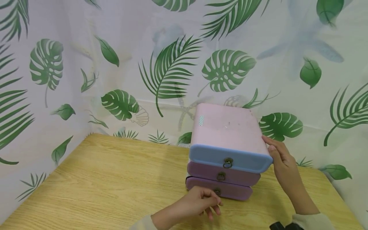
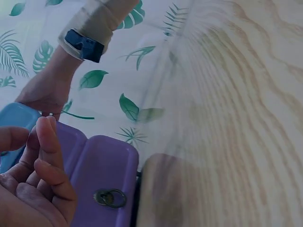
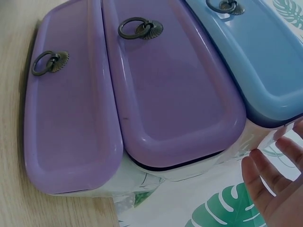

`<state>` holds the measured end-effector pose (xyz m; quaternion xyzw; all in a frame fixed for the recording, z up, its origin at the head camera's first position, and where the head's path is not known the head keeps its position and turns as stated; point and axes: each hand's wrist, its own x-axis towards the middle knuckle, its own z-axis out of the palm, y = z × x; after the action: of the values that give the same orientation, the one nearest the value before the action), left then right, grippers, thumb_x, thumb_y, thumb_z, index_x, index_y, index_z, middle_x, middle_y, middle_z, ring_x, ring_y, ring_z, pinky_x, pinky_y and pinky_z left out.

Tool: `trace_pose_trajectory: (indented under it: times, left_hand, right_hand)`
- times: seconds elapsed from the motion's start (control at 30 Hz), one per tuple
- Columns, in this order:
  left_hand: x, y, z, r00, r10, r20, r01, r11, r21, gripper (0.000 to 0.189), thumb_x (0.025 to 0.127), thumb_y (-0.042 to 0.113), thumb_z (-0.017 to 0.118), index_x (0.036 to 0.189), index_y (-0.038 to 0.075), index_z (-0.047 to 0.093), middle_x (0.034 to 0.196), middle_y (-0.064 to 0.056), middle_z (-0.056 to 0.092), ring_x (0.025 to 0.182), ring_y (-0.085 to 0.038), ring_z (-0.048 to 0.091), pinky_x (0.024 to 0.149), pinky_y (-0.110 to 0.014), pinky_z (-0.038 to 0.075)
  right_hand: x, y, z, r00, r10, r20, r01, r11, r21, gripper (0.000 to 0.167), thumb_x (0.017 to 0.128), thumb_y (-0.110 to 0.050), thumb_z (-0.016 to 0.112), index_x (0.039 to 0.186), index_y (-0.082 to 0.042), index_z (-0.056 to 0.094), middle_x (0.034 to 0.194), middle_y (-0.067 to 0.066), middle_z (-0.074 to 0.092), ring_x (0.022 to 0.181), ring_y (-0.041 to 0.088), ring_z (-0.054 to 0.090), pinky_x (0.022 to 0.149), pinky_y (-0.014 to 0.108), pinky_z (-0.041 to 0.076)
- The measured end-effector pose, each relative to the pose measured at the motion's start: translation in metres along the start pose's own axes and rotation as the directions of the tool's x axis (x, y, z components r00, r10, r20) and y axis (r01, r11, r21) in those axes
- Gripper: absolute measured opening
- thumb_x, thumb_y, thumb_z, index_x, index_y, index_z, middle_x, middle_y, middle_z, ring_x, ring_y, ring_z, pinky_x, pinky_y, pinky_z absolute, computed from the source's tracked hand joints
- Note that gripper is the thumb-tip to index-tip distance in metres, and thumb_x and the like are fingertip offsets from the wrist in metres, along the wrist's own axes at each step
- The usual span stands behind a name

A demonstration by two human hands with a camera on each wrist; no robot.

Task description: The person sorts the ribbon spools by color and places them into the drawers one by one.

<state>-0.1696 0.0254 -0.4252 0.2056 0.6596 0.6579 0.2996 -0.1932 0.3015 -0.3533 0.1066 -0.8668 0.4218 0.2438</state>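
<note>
A small chest of three drawers point(image 1: 227, 127) with a pink top stands on the table. Its top drawer front point(image 1: 210, 156) is blue, and the lower two point(image 3: 165, 90) are purple, each with a dark metal ring pull point(image 2: 111, 197). My right hand point(image 1: 287, 166) rests against the chest's right side near the top, fingers extended along it and thumb by the blue front's corner. In front of the bottom drawer, my left hand point(image 1: 202, 203) hovers with loosely bent fingers and nothing in them, partly covering that drawer's front in the head view.
The wood-grain table point(image 1: 109, 179) extends to the left of the chest. Behind it and along the sides hangs a white cloth point(image 1: 123, 70) printed with green leaves. A dark wrist device point(image 2: 85, 46) is strapped over the right sleeve.
</note>
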Motion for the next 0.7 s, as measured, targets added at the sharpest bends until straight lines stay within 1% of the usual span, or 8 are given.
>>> trace_pose_trajectory:
  times: [0.1, 0.17, 0.23, 0.33, 0.43, 0.57, 0.63, 0.7]
  left_hand:
    - [-0.005, 0.008, -0.002, 0.999, 0.033, 0.005, -0.033, 0.999, 0.005, 0.026, 0.098, 0.022, 0.054, 0.103, 0.001, 0.069, 0.086, -0.010, 0.073, 0.058, -0.005, 0.061, 0.049, -0.019, 0.032]
    - [-0.009, 0.015, -0.004, 0.998, 0.059, 0.001, -0.059, 0.998, 0.010, 0.025, 0.098, 0.020, 0.054, 0.103, 0.001, 0.069, 0.089, -0.014, 0.073, 0.058, -0.005, 0.061, 0.048, -0.018, 0.032]
    - [-0.012, 0.022, -0.006, 0.997, 0.082, -0.005, -0.082, 0.997, 0.017, 0.025, 0.098, 0.019, 0.054, 0.104, -0.001, 0.068, 0.091, -0.017, 0.072, 0.059, -0.005, 0.061, 0.047, -0.017, 0.032]
    - [-0.018, 0.031, -0.012, 0.995, 0.102, -0.019, -0.101, 0.995, 0.019, 0.027, 0.099, 0.019, 0.054, 0.107, -0.003, 0.066, 0.092, -0.016, 0.072, 0.060, -0.006, 0.061, 0.048, -0.017, 0.033]
    - [-0.025, 0.037, -0.018, 0.993, 0.108, -0.044, -0.107, 0.994, 0.037, 0.028, 0.098, 0.024, 0.056, 0.108, -0.002, 0.065, 0.090, -0.009, 0.072, 0.062, -0.007, 0.060, 0.051, -0.018, 0.034]
    - [-0.033, 0.043, -0.027, 0.989, 0.120, -0.082, -0.114, 0.990, 0.077, 0.030, 0.098, 0.028, 0.056, 0.111, 0.002, 0.064, 0.092, -0.005, 0.071, 0.064, -0.007, 0.060, 0.053, -0.018, 0.034]
    - [-0.037, 0.046, -0.031, 0.986, 0.132, -0.099, -0.123, 0.988, 0.097, 0.032, 0.098, 0.029, 0.056, 0.114, 0.003, 0.063, 0.096, -0.007, 0.071, 0.067, -0.007, 0.060, 0.054, -0.018, 0.035]
    - [-0.040, 0.049, -0.035, 0.983, 0.147, -0.113, -0.133, 0.984, 0.120, 0.034, 0.099, 0.029, 0.054, 0.117, 0.002, 0.061, 0.101, -0.010, 0.070, 0.069, -0.007, 0.060, 0.055, -0.018, 0.036]
  right_hand:
    - [0.000, 0.001, 0.001, 1.000, 0.003, 0.000, -0.003, 1.000, 0.001, 0.039, 0.105, -0.024, 0.037, 0.142, -0.018, 0.049, 0.126, -0.033, 0.044, 0.113, -0.018, 0.040, 0.083, 0.001, 0.034]
    - [0.001, 0.001, 0.002, 1.000, 0.006, 0.003, -0.006, 1.000, -0.003, 0.039, 0.105, -0.023, 0.037, 0.142, -0.017, 0.049, 0.125, -0.034, 0.043, 0.113, -0.018, 0.040, 0.082, 0.001, 0.034]
    - [0.002, 0.002, 0.001, 1.000, 0.009, 0.008, -0.009, 1.000, -0.010, 0.039, 0.105, -0.024, 0.038, 0.142, -0.018, 0.049, 0.126, -0.034, 0.043, 0.113, -0.018, 0.040, 0.081, 0.002, 0.035]
    - [0.003, 0.003, 0.000, 1.000, 0.001, 0.027, 0.000, 1.000, -0.025, 0.040, 0.105, -0.024, 0.037, 0.144, -0.021, 0.047, 0.130, -0.030, 0.044, 0.112, -0.018, 0.040, 0.080, 0.002, 0.038]
    - [0.002, 0.003, -0.004, 0.998, 0.004, 0.062, -0.002, 0.999, -0.042, 0.041, 0.106, -0.025, 0.036, 0.146, -0.024, 0.043, 0.139, -0.019, 0.046, 0.109, -0.021, 0.041, 0.079, 0.003, 0.041]
    - [-0.002, 0.003, -0.007, 0.992, 0.048, 0.114, -0.039, 0.996, -0.080, 0.043, 0.106, -0.029, 0.033, 0.149, -0.027, 0.038, 0.147, -0.004, 0.045, 0.101, -0.024, 0.045, 0.078, 0.005, 0.043]
    - [-0.004, 0.003, -0.008, 0.989, 0.062, 0.132, -0.049, 0.994, -0.099, 0.044, 0.106, -0.030, 0.032, 0.149, -0.028, 0.036, 0.147, -0.002, 0.044, 0.099, -0.024, 0.045, 0.077, 0.005, 0.043]
    - [-0.006, 0.004, -0.008, 0.988, 0.059, 0.142, -0.044, 0.994, -0.105, 0.044, 0.106, -0.030, 0.031, 0.150, -0.027, 0.034, 0.148, -0.006, 0.041, 0.100, -0.025, 0.044, 0.077, 0.005, 0.043]
